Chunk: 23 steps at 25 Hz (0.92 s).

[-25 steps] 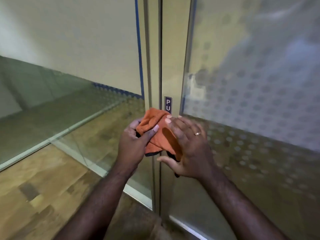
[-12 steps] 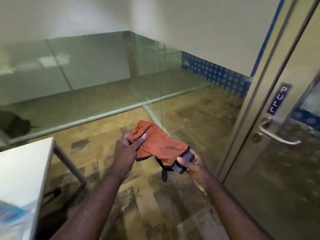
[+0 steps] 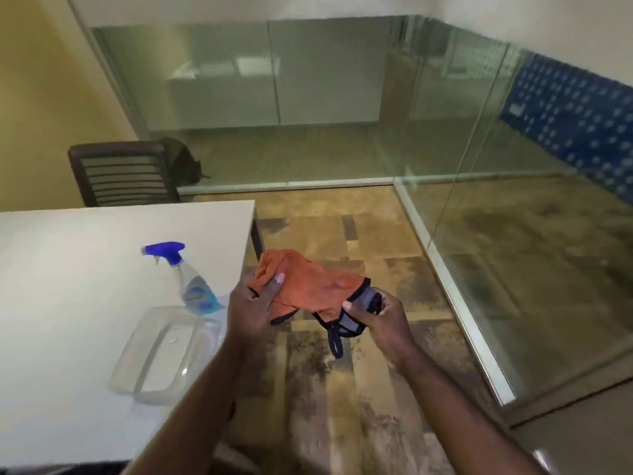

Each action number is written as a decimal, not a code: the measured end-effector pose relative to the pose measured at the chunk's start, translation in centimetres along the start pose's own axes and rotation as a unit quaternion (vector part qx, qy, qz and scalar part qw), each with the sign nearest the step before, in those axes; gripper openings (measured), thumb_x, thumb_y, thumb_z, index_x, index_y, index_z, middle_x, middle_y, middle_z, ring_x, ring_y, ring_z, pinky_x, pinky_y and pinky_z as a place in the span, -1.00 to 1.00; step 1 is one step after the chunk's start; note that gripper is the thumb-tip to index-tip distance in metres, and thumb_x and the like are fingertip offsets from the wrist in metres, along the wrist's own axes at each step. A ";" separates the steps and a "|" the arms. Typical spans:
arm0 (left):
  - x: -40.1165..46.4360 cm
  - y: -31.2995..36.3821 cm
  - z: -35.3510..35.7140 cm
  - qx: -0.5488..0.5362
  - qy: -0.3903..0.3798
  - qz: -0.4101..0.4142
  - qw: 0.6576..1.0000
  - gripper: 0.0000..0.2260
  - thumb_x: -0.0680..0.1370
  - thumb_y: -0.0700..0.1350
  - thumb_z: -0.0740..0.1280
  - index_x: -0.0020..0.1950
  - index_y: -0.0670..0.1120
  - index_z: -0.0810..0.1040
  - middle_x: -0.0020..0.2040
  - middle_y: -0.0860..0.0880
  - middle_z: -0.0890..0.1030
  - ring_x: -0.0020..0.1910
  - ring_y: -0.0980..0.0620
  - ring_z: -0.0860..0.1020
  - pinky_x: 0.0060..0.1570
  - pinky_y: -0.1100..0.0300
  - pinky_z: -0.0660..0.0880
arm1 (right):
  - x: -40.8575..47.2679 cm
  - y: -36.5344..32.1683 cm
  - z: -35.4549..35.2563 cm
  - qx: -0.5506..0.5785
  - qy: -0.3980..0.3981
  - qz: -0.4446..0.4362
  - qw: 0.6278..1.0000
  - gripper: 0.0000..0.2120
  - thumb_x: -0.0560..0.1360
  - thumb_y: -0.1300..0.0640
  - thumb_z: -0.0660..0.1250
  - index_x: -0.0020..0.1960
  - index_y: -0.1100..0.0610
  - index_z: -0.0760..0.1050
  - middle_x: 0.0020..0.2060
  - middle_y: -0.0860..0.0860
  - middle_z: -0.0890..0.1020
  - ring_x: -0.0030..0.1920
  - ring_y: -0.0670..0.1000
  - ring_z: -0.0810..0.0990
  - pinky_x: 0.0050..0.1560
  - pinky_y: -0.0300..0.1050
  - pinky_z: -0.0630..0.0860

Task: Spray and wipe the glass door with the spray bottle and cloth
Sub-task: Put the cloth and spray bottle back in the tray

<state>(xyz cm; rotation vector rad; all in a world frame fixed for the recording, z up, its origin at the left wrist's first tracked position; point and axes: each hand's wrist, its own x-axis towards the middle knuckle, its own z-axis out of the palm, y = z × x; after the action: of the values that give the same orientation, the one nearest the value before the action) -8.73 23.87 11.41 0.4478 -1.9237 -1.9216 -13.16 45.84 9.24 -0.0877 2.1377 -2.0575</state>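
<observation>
Both hands grip the orange cloth [image 3: 313, 289] over the floor, left hand [image 3: 251, 311] pinching one end, right hand [image 3: 380, 317] closed on its grey corner. Spray bottle [image 3: 186, 277] lies on the white counter [image 3: 68, 269], beside a clear tray [image 3: 164, 354].

Glass partitions [image 3: 342, 73], white table [image 3: 85, 269], chair [image 3: 120, 173]

A white tabletop [image 3: 85, 269] fills the lower left, its right edge running beside the patchy wood-look floor [image 3: 342, 389]. On it lies a spray bottle [image 3: 191, 282] (blue trigger head, clear body), tipped over on its side. Its base rests against a clear plastic tray [image 3: 164, 354] lying near the tabletop's right edge.
</observation>
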 end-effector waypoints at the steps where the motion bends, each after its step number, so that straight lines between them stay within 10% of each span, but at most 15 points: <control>1: 0.0 -0.4 -2.1 0.009 0.018 -0.001 1.000 -0.86 0.56 -0.11 0.45 0.10 0.06 0.66 -0.02 0.00 0.75 0.00 0.00 0.71 0.00 0.13 0.63 | 0.1 0.1 2.1 -0.007 -0.009 0.000 1.000 -0.78 0.40 0.21 0.52 0.00 0.24 0.59 -0.09 0.20 0.68 -0.03 0.17 0.65 -0.10 0.00 0.58; 5: -0.1 -1.5 -9.5 0.028 0.065 -0.008 0.997 -0.81 0.57 -0.04 0.43 0.17 0.11 0.61 -0.09 0.20 0.73 -0.08 0.24 0.69 -0.18 0.37 0.58 | 0.2 0.8 9.5 -0.027 -0.057 0.024 0.998 -0.76 0.40 0.21 0.52 0.00 0.28 0.58 -0.10 0.23 0.67 -0.04 0.18 0.64 -0.06 0.04 0.57; 11: -0.3 -3.3 -18.0 0.076 0.165 -0.048 0.982 -0.78 0.58 -0.01 0.41 0.20 -0.01 0.61 0.02 -0.01 0.71 0.04 -0.02 0.67 -0.01 0.10 0.60 | 1.1 1.9 19.1 -0.034 -0.128 0.076 0.988 -0.72 0.38 0.20 0.54 0.04 0.12 0.56 -0.09 -0.02 0.66 -0.05 -0.01 0.63 -0.15 -0.21 0.54; 15: 0.6 -4.8 -22.6 0.057 0.224 -0.092 0.969 -0.75 0.58 -0.05 0.40 0.26 0.01 0.60 0.07 -0.01 0.70 0.06 0.00 0.68 -0.18 0.25 0.61 | 2.0 3.9 25.3 -0.059 -0.201 0.116 0.971 -0.60 0.42 0.18 0.51 0.21 0.22 0.51 0.09 0.13 0.64 0.12 0.12 0.61 0.14 0.10 0.57; 20: 1.9 -7.2 -26.8 0.061 0.282 -0.160 0.944 -0.80 0.56 -0.08 0.42 0.15 0.15 0.62 0.08 0.01 0.70 0.07 -0.02 0.69 -0.04 0.00 0.69 | 2.9 6.7 31.9 -0.165 -0.269 0.177 0.932 -0.39 0.48 -0.01 0.43 0.43 0.14 0.31 0.33 0.11 0.48 0.28 0.11 0.47 0.25 -0.06 0.40; 23: 2.7 -8.2 -28.2 0.095 0.311 -0.169 0.930 -0.66 0.56 -0.22 0.37 0.03 0.29 0.59 0.00 0.11 0.68 -0.07 0.16 0.69 -0.23 0.26 0.65 | 3.4 8.0 34.6 -0.196 -0.318 0.204 0.905 -0.47 0.51 0.01 0.38 0.40 0.16 0.36 0.31 0.15 0.52 0.23 0.16 0.53 0.30 0.02 0.44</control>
<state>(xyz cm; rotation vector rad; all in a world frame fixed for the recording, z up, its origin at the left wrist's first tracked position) 2.11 -2.22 3.07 1.3403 -1.6676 -1.5002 -10.17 11.56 -0.10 -0.2886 1.8943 -1.1345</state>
